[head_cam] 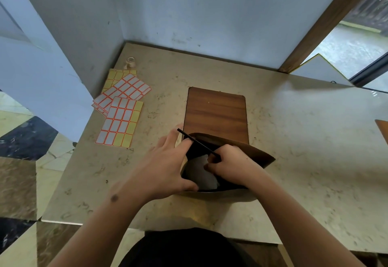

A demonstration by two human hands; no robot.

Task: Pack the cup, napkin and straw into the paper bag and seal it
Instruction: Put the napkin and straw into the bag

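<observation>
Left hand (168, 168) grips the paper bag (252, 153) rim, right hand (227, 164) just beside it pinches the black straw (197, 142) over the opening, napkin (204, 171) below.

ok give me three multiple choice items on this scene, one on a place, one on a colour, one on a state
1. Where do the label sheets lie?
A. left of the paper bag
B. inside the bag
C. on the wooden board

2. What colour is the straw?
A. white
B. black
C. red

3. How is the paper bag?
A. sealed
B. folded flat
C. open at the top

Answers:
1. A, they are spread on the counter's left side.
2. B, a thin black stick across the bag's mouth.
3. C, the left hand holds the rim, the right hand reaches in.
</observation>
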